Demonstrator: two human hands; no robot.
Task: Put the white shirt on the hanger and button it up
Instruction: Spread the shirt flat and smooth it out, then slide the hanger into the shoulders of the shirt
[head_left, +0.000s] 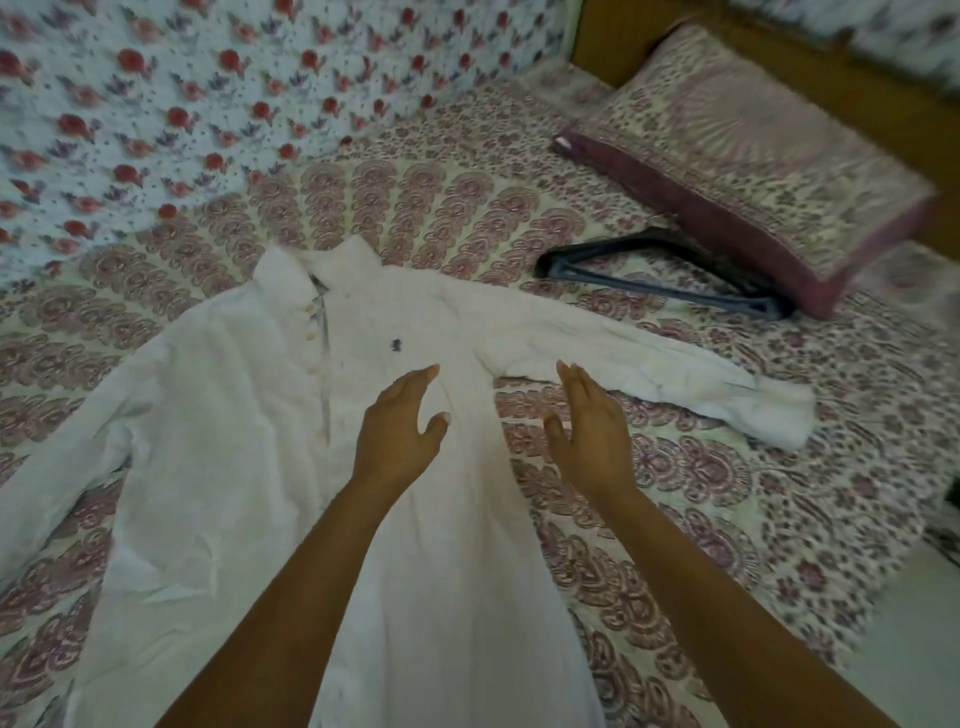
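Work has hardly started: the white shirt (249, 415) lies spread flat, front up, on the bed (779, 493), and the hanger (649, 283) lies untouched beyond the shirt's outstretched sleeve. The left hand (400, 431) is over the shirt's chest and the right hand (592, 431) just beside the shirt. Each grip is open and holds nothing. Hanging and buttoning remain.

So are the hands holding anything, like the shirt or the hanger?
No, nothing is held. The left hand is open over the white shirt, the right hand open beside it; the hanger lies apart on the bed.
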